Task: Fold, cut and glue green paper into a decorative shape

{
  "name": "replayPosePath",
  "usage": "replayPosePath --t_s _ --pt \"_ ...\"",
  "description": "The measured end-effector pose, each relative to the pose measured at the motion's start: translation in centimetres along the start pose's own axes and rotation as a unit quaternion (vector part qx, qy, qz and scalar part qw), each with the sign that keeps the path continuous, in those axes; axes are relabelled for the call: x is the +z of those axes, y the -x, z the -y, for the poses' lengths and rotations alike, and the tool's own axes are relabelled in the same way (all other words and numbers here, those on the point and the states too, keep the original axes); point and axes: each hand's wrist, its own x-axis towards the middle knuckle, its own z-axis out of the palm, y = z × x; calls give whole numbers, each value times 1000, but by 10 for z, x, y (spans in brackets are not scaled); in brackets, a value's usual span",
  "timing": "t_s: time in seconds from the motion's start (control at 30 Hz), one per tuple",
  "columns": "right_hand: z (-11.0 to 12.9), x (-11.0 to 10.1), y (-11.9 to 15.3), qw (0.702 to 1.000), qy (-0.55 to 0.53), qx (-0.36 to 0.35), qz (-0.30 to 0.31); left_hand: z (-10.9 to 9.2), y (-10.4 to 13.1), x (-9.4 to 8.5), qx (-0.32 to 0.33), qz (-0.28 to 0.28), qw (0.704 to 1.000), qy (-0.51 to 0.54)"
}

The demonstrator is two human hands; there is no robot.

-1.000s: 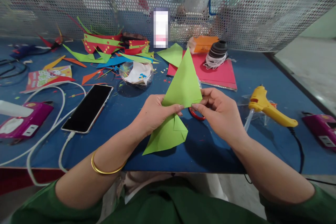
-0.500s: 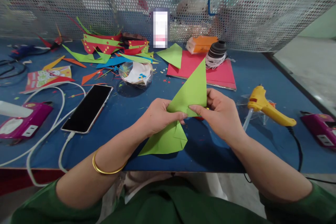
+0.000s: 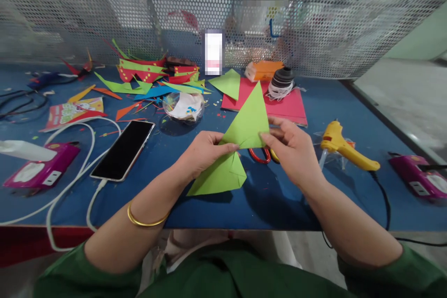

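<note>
Between my hands is a sheet of green paper [image 3: 246,118], its upper part a pointed triangle and its lower part a folded flap reaching down over the table. My left hand [image 3: 209,151] pinches it at the narrow middle, thumb on top. At the right corner of the upper triangle, my right hand [image 3: 289,146] grips the edge between thumb and fingers. Small creases show near the pinched middle. Behind the paper, partly hidden, lie scissors with a red handle loop [image 3: 261,155]; a bit of yellow shows beside it.
A yellow glue gun [image 3: 349,146] lies right, near a purple power strip [image 3: 419,177]. Left are a phone [image 3: 123,151] on a white cable and another purple strip [image 3: 45,167]. Behind stand a clear bowl [image 3: 167,111], red paper sheets [image 3: 293,109] and paper masks [image 3: 139,72].
The paper's upper triangle has tilted left, and my right hand has shifted slightly outward along its corner. More of the red scissors handle shows. The camera view has also shifted a little.
</note>
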Motion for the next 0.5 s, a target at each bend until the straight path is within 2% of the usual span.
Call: replayPosePath --t_s 0.13,0.2,0.27,0.4,0.5 --pt "0 -5 -3 982 30 -132 -135 0 -2 -4 11 -38 997 61" --pt "2 -6 -3 973 43 -159 -163 -2 -2 -6 21 -52 993 105" --pt "5 -5 -1 977 69 -145 -137 -2 -2 -6 32 -65 988 139" --pt "7 10 11 991 117 -68 13 -2 -2 -3 56 -91 977 185" --pt "3 25 20 991 114 -62 33 0 0 1 61 -98 976 185"
